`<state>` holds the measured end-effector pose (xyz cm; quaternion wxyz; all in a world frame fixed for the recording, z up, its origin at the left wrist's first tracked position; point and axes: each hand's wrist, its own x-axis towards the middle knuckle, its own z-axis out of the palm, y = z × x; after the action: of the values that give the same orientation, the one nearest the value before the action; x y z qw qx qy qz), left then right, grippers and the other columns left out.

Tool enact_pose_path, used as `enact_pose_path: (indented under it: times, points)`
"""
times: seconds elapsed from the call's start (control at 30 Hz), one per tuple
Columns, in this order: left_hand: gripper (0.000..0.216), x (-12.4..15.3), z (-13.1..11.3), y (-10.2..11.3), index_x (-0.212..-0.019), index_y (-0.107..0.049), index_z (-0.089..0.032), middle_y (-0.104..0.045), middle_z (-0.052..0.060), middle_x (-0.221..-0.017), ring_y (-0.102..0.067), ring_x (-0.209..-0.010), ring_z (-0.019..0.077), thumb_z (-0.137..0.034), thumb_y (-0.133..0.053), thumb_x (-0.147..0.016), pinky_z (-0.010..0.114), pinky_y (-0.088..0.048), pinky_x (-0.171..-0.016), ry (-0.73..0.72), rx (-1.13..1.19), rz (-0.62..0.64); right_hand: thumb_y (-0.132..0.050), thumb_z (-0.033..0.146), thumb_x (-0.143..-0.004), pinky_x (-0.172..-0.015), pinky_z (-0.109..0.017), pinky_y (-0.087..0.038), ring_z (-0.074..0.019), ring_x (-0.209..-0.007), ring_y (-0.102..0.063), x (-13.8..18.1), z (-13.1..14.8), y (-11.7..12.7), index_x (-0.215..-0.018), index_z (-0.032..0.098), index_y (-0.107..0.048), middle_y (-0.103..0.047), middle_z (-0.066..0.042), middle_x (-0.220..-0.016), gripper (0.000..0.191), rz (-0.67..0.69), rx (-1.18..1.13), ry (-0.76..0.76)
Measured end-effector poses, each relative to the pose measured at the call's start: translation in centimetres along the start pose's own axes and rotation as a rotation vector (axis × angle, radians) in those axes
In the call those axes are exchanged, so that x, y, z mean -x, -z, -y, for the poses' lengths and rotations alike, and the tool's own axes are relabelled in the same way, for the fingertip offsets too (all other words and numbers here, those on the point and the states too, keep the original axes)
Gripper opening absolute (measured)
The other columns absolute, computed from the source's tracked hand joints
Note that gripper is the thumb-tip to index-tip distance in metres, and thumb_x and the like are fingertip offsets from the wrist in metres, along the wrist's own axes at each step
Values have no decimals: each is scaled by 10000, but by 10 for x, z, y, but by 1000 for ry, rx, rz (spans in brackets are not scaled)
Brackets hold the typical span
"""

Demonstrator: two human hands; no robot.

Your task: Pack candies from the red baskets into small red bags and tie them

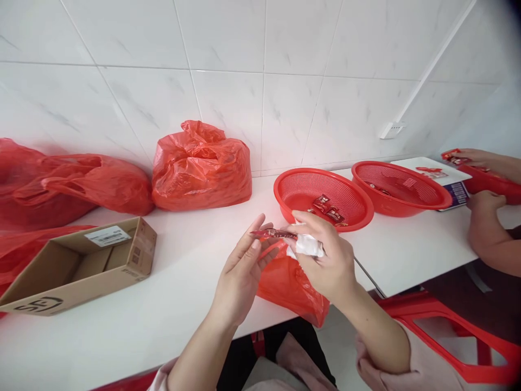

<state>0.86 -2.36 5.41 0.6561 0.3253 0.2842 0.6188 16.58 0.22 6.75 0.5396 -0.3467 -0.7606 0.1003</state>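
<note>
Between my two hands, over the table's front edge, is a small dark red packet point(273, 233) seen nearly edge-on. The thumb and fingers of my left hand point(240, 271) close around its left end. My right hand point(331, 260) grips the other end, together with a crumpled white tissue point(309, 245) tucked against the fingers. Below them a red plastic bag point(280, 279) lies at the table edge, partly hidden by the hands. Just beyond, a red sieve basket point(285, 187) has several similar dark red packets point(331, 213) in it.
An open cardboard box point(138, 252) stands at left, near full red bags point(203, 174) along the tiled wall. A second red basket point(407, 205) and a white scale point(435, 163) are at right. Another person's hands point(484, 201) work there, beside a red stool point(448, 320).
</note>
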Motion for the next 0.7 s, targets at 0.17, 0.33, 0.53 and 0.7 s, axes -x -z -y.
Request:
enact_pose_path:
  times: [0.17,0.33,0.53,0.7]
  points:
    - [460,9,-10,1,-1319,-576,-218,-695,96,-1187,-650,-1079,229,-202,-580,-860,339,-514,-921,80,54,50,-546,85,-864,-624,-316,-562,-174,-722,-719,2,-4,13,-1127,278,-629,-764,-17,-965,337,-13,324,335]
    - [479,13,-15,-2,-1268,-605,-219,-723,94,-1128,-695,-930,183,-272,-713,-805,252,-544,-784,74,-64,25,-540,56,-857,-610,-302,-557,-173,-793,-724,4,-8,9,-1199,282,-591,-745,-24,-1058,414,-18,273,389]
    - [555,0,-74,85,-1324,-535,-226,-657,108,-1263,-642,-1116,232,-259,-716,-800,313,-521,-897,-393,-546,-424,-631,244,-866,-887,-365,-552,-229,-1060,-657,1,-3,10,-1237,245,-577,-681,-71,-1171,375,-57,41,-74]
    - [513,14,-146,185,-1339,-504,-141,-602,148,-1332,-531,-1267,249,-119,-593,-834,409,-397,-1066,-502,-909,-1023,-563,433,-901,-670,-299,-544,-208,-842,-667,1,-13,20,-925,276,-687,-700,-34,-958,201,43,-34,-319]
